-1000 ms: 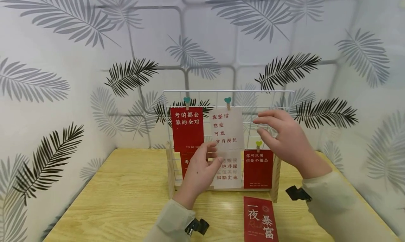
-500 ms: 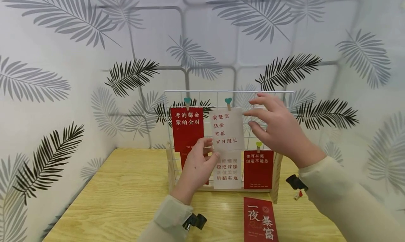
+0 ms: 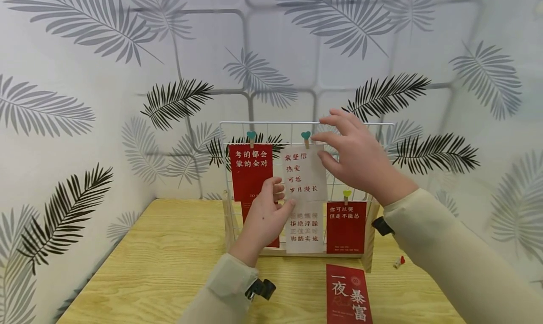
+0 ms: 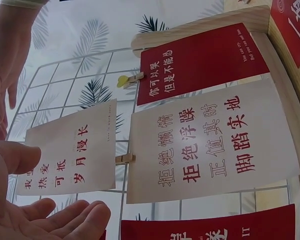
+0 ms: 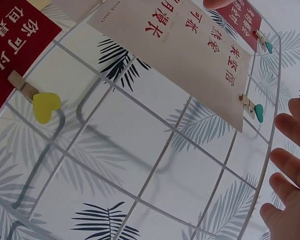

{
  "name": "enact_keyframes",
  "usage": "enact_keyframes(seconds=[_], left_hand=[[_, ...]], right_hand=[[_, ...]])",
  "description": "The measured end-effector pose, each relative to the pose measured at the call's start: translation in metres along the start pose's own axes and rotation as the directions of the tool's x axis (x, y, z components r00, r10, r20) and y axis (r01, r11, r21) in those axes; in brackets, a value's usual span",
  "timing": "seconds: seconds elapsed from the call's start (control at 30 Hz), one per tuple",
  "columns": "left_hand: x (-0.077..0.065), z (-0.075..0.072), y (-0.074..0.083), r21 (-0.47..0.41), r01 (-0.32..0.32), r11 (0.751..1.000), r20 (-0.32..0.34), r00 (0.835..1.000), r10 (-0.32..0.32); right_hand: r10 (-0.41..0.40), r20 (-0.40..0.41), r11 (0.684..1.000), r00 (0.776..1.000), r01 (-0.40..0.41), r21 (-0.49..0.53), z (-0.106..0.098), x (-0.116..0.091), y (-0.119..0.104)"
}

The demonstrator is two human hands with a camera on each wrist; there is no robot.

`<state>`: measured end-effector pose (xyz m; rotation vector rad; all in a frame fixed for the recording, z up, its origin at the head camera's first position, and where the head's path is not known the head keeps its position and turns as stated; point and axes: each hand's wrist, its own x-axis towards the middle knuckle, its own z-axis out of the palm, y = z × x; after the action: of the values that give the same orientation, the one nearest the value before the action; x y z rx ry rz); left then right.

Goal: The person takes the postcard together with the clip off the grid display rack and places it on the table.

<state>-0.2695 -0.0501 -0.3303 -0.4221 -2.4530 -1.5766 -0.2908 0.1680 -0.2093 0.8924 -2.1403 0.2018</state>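
Note:
A white card with red writing (image 3: 300,171) hangs from a teal heart clothespin (image 3: 306,135) on the white wire grid rack (image 3: 271,122). My right hand (image 3: 360,157) is beside that clothespin, fingers spread and slightly bent, with nothing in its grasp. In the right wrist view the teal clothespin (image 5: 258,112) shows apart from the fingers. My left hand (image 3: 265,215) is in front of the card's lower left edge, thumb and fingers apart, holding nothing. Below hangs a second white card (image 4: 205,145), its small wooden clothespin (image 4: 124,159) visible in the left wrist view.
Red cards hang at the upper left (image 3: 250,173) and lower right (image 3: 345,227) of the rack, the latter under a yellow heart clothespin (image 3: 347,193). Another red card (image 3: 349,293) lies on the wooden table (image 3: 140,267). A red heart clothespin (image 3: 399,262) lies at the right.
My right hand has moved left and up, from beside the rack's right part to the teal clothespin over the white card. My left hand has shifted slightly up and left.

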Motion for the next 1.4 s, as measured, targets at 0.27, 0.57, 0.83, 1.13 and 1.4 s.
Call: enact_keyframes(seconds=[0.27, 0.57, 0.83, 1.13, 1.4], left_hand=[[0.006, -0.001, 0.003, 0.015, -0.017, 1.000, 0.001, 1.000, 0.017], [0.012, -0.002, 0.007, 0.038, -0.022, 0.999, -0.001, 1.000, 0.022], [0.019, -0.002, 0.012, 0.041, -0.026, 0.999, -0.029, 0.999, 0.027], [0.025, -0.003, 0.014, 0.045, -0.042, 0.998, -0.065, 0.997, 0.045], [0.028, -0.004, 0.013, 0.064, -0.072, 0.995, -0.105, 0.991, 0.079]], right_hand=[[-0.001, 0.034, 0.999, 0.999, 0.003, -0.047, 0.002, 0.017, 0.000], [0.047, 0.096, 0.995, 0.994, -0.039, -0.090, 0.008, 0.023, 0.004], [0.063, 0.134, 0.990, 0.989, -0.045, -0.130, 0.013, 0.030, 0.003], [0.080, 0.179, 0.985, 0.981, -0.049, -0.167, 0.014, 0.036, -0.002], [0.108, 0.171, 0.981, 0.979, -0.077, -0.176, 0.016, 0.036, -0.004]])
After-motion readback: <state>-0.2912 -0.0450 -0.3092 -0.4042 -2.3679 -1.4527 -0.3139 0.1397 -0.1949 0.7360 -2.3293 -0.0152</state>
